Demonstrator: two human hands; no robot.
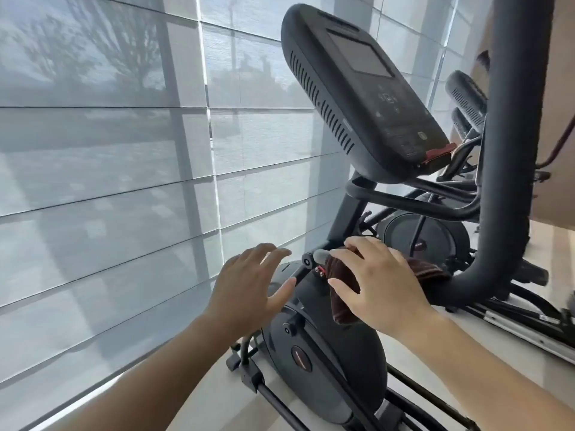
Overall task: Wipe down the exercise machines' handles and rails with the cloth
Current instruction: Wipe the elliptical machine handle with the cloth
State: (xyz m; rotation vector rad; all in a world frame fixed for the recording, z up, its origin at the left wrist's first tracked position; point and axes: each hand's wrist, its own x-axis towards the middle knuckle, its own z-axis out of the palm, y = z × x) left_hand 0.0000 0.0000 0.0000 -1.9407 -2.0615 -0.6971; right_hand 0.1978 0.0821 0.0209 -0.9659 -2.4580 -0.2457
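A black elliptical machine fills the middle of the head view, with its console [367, 88] tilted above and its round flywheel housing [323, 353] low down. A thick black moving handle [510, 169] curves down on the right. My right hand [382, 284] presses a dark red-brown cloth [342, 290] onto a short bar with a grey end cap [320, 255] at the machine's centre. The cloth hangs folded under my palm and thumb. My left hand [249, 290] hovers just left of the bar, fingers spread, holding nothing.
A large window with translucent blinds [109, 181] runs along the left, close to the machine. A second similar machine [466, 98] stands behind on the right. Foot rails [410, 402] run along the pale floor at the bottom right.
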